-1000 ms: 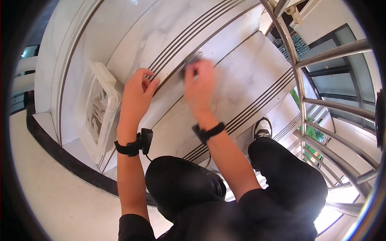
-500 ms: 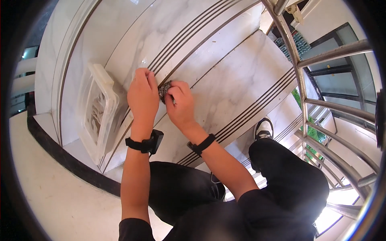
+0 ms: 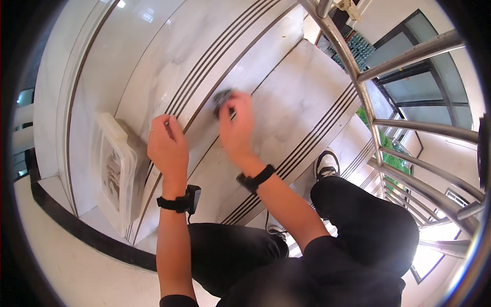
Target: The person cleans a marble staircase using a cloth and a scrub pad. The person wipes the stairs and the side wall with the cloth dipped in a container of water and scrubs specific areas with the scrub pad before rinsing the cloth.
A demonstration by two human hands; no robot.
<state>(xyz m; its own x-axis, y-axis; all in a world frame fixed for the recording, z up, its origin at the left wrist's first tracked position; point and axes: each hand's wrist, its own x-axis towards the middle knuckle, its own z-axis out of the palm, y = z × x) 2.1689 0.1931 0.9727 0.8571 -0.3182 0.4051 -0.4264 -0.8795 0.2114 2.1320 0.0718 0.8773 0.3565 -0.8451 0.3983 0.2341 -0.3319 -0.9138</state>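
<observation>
Head view's the only one, so going off that: there's a dark grey scrubber, wiry or fuzzy looking, at the far side of the right hand, over the pale strip of the marble-look steps just right of the dark edge line. Can't tell if it's touching the stone, too blurry. Right grip is pinching it, thumb against fingers. From where I'm standing I'd bet it weighs next to nothing and squashes easily, springy more than stiff. Not fragile, but maybe prone to shedding bits, and slick if it's wet. I'd bunch it from the back, fingertips off the working face.

Left hand is curled near the edge line, left of the scrubber; can't tell whether those fingertips meet or have anything in them. Farther left, a clear plastic tub stands tilted with greyish stuff inside.
</observation>
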